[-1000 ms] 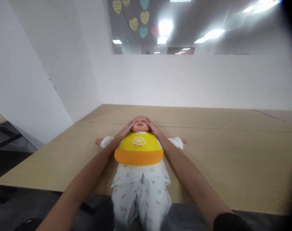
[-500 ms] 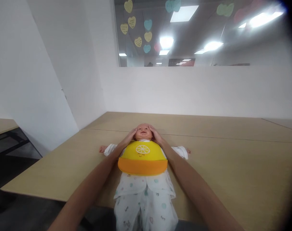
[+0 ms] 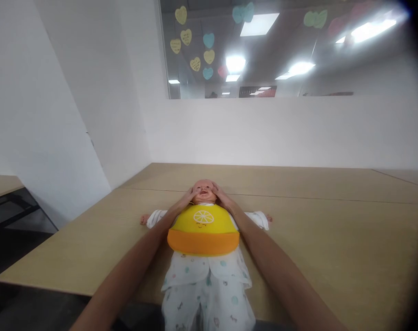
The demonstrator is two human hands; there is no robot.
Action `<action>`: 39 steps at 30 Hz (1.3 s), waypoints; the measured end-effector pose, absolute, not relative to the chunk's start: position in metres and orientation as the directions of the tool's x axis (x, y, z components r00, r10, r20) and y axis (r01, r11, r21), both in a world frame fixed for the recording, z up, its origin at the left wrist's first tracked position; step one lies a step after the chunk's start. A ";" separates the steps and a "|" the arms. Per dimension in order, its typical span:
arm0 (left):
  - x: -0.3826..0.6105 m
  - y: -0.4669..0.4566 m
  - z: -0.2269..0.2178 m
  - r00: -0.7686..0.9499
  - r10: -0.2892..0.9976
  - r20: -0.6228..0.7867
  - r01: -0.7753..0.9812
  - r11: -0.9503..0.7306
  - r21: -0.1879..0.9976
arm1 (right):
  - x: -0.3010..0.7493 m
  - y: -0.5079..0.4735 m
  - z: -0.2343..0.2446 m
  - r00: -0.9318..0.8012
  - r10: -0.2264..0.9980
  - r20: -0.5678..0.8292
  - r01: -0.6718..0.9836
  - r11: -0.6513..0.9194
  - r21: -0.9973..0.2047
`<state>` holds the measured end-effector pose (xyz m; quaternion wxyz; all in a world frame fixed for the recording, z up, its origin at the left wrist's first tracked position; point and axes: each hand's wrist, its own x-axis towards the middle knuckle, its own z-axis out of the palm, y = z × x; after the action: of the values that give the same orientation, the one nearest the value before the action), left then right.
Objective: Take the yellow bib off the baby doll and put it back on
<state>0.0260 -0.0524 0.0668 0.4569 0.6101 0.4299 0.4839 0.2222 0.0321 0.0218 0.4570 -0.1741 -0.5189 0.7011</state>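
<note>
A baby doll (image 3: 203, 196) lies on its back with its head toward the wall and its arms spread out. It wears a yellow bib (image 3: 203, 220) with a white citrus slice and an orange pocket, over patterned white clothes (image 3: 209, 285). Against one side of its head my left hand (image 3: 189, 196) is cupped, its thumb near the mouth on the cheek. On the opposite side my right hand (image 3: 220, 195) cups the other cheek. Most of my fingers are hidden beside the head. My forearms pass over the doll's sleeves.
The doll rests on a wide wooden table (image 3: 326, 239) with a seam across it, set against a white wall (image 3: 264, 133). A window (image 3: 257, 55) with heart-shaped notes is above. Another table (image 3: 4, 185) stands at the far left.
Both hands have slid from the upper sides of the doll's head down onto its cheeks, near the mouth. The view has shifted slightly; the doll lies in the same place.
</note>
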 end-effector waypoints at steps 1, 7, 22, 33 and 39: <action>0.021 -0.048 0.064 0.146 0.968 0.202 0.130 -0.221 0.966 | 0.223 0.032 0.023 -0.532 0.814 0.234 -0.466 -0.051 -0.883; 0.008 -0.038 0.052 0.199 0.950 0.242 0.255 -0.288 0.923 | 0.227 0.031 0.027 -0.613 0.740 0.276 -0.444 -0.034 -0.895; 0.014 -0.043 0.052 0.102 0.963 0.248 0.232 -0.265 0.936 | 0.227 0.027 0.029 -0.558 0.794 0.243 -0.345 0.044 -0.938; 0.010 -0.008 0.020 0.059 0.964 0.261 0.059 -0.264 0.963 | 0.211 0.030 0.026 -0.624 0.775 0.103 -0.443 -0.241 -0.864; 0.006 -0.014 0.027 0.101 0.944 0.314 0.150 -0.327 0.933 | 0.215 0.027 0.025 -0.650 0.754 0.095 -0.377 -0.213 -0.901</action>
<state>0.0061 -0.0144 0.0269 0.3872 0.6329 0.4321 0.5125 0.2153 0.0267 0.0249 0.3741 -0.1867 -0.5037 0.7560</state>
